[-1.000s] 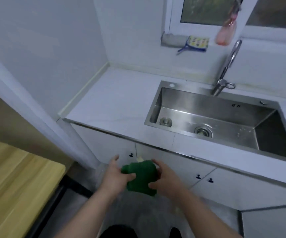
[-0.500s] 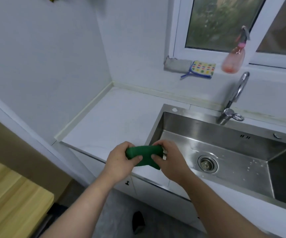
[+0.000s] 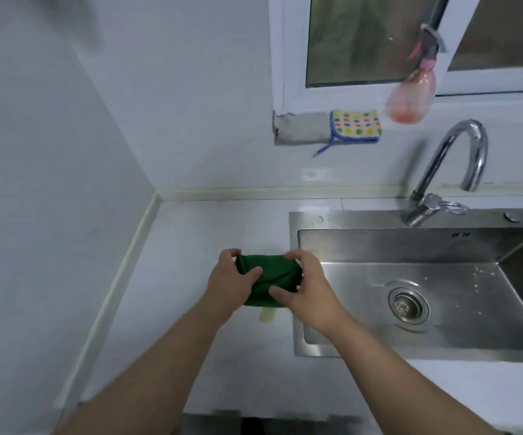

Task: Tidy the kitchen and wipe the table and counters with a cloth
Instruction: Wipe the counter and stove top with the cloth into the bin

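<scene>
The ends of the cloth (image 3: 271, 276) are hidden by the hands. The left hand (image 3: 230, 285) and right hand (image 3: 312, 295) each curl their fingers round it. The soft green bunch is over the smooth white counter (image 3: 197, 233), just beside the shiny steel sink (image 3: 348, 219). A pale bit (image 3: 266, 316) peeks out under it; I cannot tell what it is. A curved metal tap (image 3: 451, 158) stands behind the sink.

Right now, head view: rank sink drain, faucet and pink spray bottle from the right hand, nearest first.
From the right hand, which grips the green cloth:
1. Sink drain, just to its right.
2. Faucet, farther back and to the right.
3. Pink spray bottle, hanging up high, farthest back.
</scene>
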Demonstrator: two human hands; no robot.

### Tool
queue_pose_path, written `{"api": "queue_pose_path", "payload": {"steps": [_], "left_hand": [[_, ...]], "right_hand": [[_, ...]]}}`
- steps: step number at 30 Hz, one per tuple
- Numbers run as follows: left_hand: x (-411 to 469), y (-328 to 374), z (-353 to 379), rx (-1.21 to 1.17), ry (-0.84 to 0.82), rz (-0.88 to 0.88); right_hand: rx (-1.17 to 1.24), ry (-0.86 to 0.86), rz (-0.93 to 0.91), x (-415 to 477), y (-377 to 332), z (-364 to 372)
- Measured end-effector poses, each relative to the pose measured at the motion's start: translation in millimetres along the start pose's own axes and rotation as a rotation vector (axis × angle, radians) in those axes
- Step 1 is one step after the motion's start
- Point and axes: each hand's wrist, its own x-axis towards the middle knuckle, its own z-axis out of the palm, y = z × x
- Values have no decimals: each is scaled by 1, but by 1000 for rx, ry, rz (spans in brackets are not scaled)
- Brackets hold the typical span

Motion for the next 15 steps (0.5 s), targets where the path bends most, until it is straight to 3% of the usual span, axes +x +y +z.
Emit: {"api": "queue_pose_path", "payload": {"steps": [3,6,11,13,15], "left_hand": [[30,0,-10,108,-114,104],[54,-2,-12,225,-262,229],[75,-4,-13,289,-524,265],[86,-16,-10,455,-520,388],[100,-27,-4,570,-400,478]], "right_hand": [[-202,-46,-65,12,0,22],[-326,55,-83,27,7,36],[-412,100,-40,59,12,34],[-452,51,-24,71,13,34],[-488,2,-57,86,15,35]]}}
